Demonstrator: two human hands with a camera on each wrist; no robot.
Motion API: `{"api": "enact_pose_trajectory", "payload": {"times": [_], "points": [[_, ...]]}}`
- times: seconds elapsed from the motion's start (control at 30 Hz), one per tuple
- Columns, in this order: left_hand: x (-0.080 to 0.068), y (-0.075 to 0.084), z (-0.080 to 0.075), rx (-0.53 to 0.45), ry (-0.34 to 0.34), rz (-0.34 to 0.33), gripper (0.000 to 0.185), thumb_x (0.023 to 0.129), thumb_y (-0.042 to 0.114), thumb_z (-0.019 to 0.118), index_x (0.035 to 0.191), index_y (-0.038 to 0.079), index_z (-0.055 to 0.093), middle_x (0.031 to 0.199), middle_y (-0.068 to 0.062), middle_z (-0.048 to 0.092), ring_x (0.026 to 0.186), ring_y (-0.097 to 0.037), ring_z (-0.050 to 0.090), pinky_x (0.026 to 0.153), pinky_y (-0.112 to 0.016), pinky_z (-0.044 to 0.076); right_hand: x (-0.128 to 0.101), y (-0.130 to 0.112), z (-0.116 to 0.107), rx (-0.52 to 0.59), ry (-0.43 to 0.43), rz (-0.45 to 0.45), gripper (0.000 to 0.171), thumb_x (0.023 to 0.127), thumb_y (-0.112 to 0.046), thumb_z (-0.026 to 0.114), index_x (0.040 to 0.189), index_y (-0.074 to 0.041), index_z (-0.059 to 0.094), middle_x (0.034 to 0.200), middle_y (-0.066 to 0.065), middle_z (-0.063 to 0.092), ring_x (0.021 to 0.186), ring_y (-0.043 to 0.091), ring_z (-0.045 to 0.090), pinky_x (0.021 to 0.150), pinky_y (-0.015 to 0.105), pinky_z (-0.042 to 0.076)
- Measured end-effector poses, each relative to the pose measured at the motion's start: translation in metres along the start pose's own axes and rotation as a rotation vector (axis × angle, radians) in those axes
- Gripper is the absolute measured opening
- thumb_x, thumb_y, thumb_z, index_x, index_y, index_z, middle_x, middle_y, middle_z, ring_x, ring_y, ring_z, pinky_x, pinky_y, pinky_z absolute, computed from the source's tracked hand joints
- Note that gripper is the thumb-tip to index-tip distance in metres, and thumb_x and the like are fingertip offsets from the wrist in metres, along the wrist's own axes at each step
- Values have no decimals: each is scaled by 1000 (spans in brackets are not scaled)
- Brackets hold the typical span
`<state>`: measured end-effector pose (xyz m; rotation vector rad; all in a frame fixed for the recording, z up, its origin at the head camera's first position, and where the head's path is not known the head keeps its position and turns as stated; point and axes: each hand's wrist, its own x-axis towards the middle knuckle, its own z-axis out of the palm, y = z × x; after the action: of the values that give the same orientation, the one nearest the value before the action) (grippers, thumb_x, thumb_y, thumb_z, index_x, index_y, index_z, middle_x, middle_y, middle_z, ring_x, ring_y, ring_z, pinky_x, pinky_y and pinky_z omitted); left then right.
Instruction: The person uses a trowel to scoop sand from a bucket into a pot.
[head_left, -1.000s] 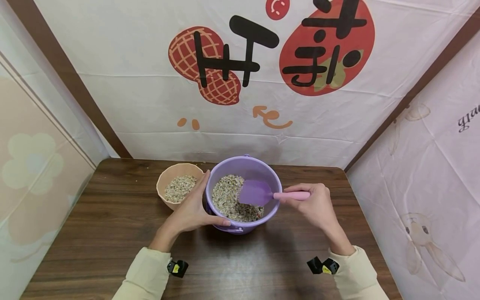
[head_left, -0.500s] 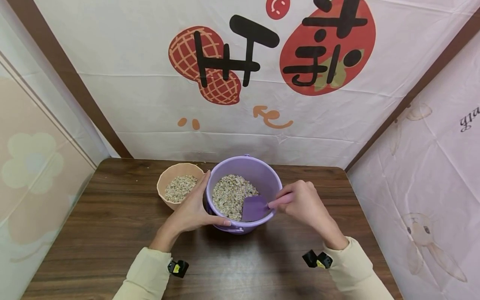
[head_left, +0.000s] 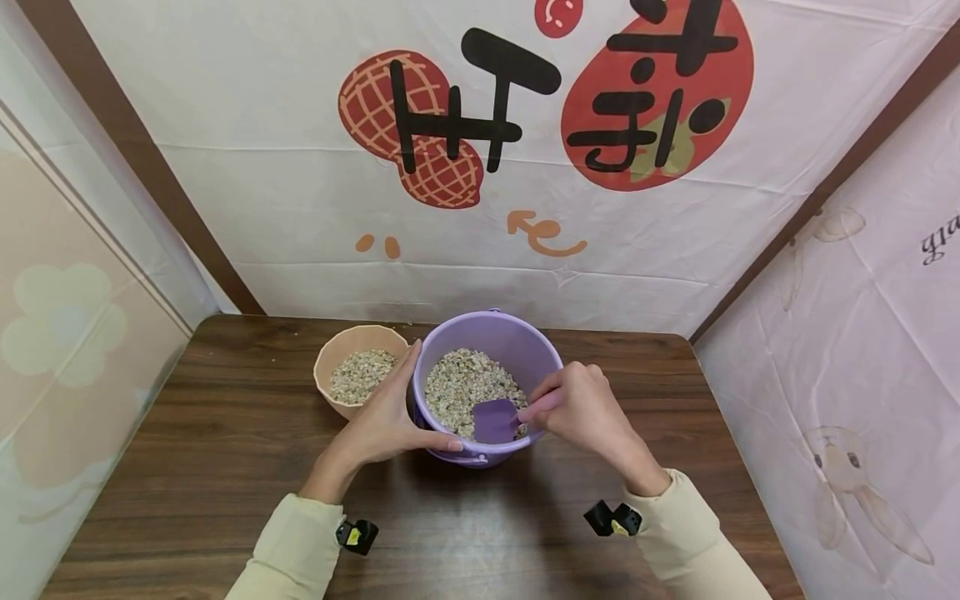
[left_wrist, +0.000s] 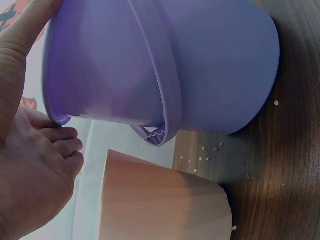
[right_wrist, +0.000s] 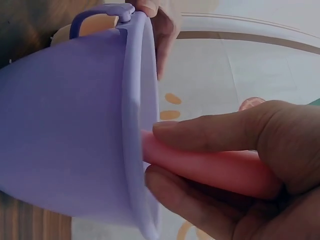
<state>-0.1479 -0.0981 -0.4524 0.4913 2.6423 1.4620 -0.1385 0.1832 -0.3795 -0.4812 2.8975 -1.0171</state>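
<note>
A purple bucket (head_left: 517, 342) stands on the table, partly filled with pale mixed grit (head_left: 465, 383). My left hand (head_left: 382, 421) holds the bucket's rim on its left side, thumb along the near edge and fingers round the far side. In the left wrist view, curled fingertips (left_wrist: 67, 142) meet the rim. My right hand (head_left: 585, 408) grips the pink handle (right_wrist: 210, 162) of a small toy shovel, whose purple blade (head_left: 495, 421) lies on the grit near the front right wall. Grit hides part of the blade's edge.
Left of the bucket, close behind my left hand, is a peach bowl (head_left: 326, 371) holding more grit. Stray grains (left_wrist: 202, 150) lie on the wooden table (head_left: 480, 533). A printed cloth wall (head_left: 300, 283) rises behind the table.
My right hand has brought the shovel down from above the bucket into the grit, then moved it left and slightly towards the front. The left hand stays on the rim.
</note>
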Motion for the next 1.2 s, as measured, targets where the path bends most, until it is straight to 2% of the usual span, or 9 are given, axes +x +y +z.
{"api": "enact_pose_trajectory", "payload": {"times": [0.17,0.47,0.73,0.83,1.0,1.2], "points": [[0,0,0,1,1,-2,153,50,64,95,165,15,6,169,-8,12,151,-29,19,119,-56,23,2,1,7,59,11,34,13,75,-2,83,81,-13,83,67,-14,72,72,1,70,49,25,51],[-1,-1,0,3,7,10,153,50,65,95,165,15,6,168,-8,12,151,-29,20,119,-56,24,5,4,16,77,89,63,13,72,-11,88,76,-22,82,64,-15,71,67,4,69,50,26,53],[-1,0,-1,5,7,9,153,50,65,95,165,15,6,168,-9,13,151,-30,20,119,-58,23,7,12,25,141,118,41,14,73,-15,92,83,-21,84,67,-16,72,72,3,70,63,27,53],[-1,-1,-1,3,5,9,153,50,65,95,165,15,6,168,-10,13,151,-31,20,118,-58,23,7,13,28,188,116,41,16,75,-12,90,85,-21,84,70,-14,73,71,3,71,61,26,54],[-1,-1,-1,2,3,12,153,50,64,95,165,15,6,168,-12,13,151,-31,19,118,-59,23,8,16,33,297,137,90,16,73,-8,90,85,-16,84,72,-9,75,68,6,72,55,26,55],[0,0,0,-13,3,24,151,51,60,97,164,14,8,168,-10,15,150,-31,21,118,-58,23,6,20,35,286,224,114,19,69,-11,93,83,-19,83,74,-10,75,74,8,73,60,27,56]]}}
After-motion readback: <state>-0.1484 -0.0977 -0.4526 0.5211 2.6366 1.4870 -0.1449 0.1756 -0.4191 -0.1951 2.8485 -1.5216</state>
